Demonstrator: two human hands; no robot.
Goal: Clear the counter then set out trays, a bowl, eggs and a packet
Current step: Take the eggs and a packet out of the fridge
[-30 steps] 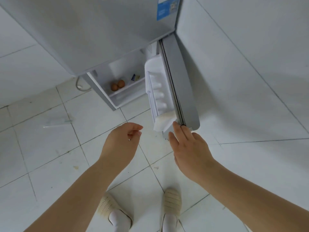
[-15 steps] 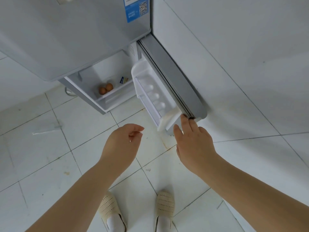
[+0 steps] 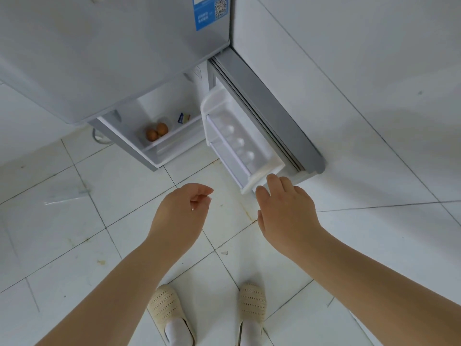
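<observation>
Looking down from head height, the view takes in a white tiled floor (image 3: pixel 74 221) with a scrap of clear plastic film (image 3: pixel 66 197) lying on it at far left. Above that stands a grey fridge (image 3: pixel 112 58), its upper door closed and bearing a blue label (image 3: pixel 210 11) near the top edge.

The lower compartment is open. On its white shelf (image 3: pixel 172 136) sit two brown eggs (image 3: pixel 156 132), touching each other, with a small blue-and-white packet (image 3: pixel 184 118) a little to their right on the same shelf.

The left hand (image 3: pixel 182 216) hangs in the air over the floor, below the open compartment, its fingers loosely curled toward the thumb and holding nothing.

Right of the shelf, the lower fridge door (image 3: pixel 269 116) is swung out, showing its grey edge and a white door rack (image 3: pixel 237 141) with moulded egg cups, none of them filled.

The right hand (image 3: pixel 287 213) reaches up to the near bottom corner of that door, its fingers fairly straight, with the fingertips (image 3: pixel 273 179) touching the end of the rack; no curled grip shows.

At the bottom, two feet in cream perforated slippers (image 3: pixel 172 313) and white socks stand on the tiles. A white wall (image 3: pixel 361 83) fills the right side.
</observation>
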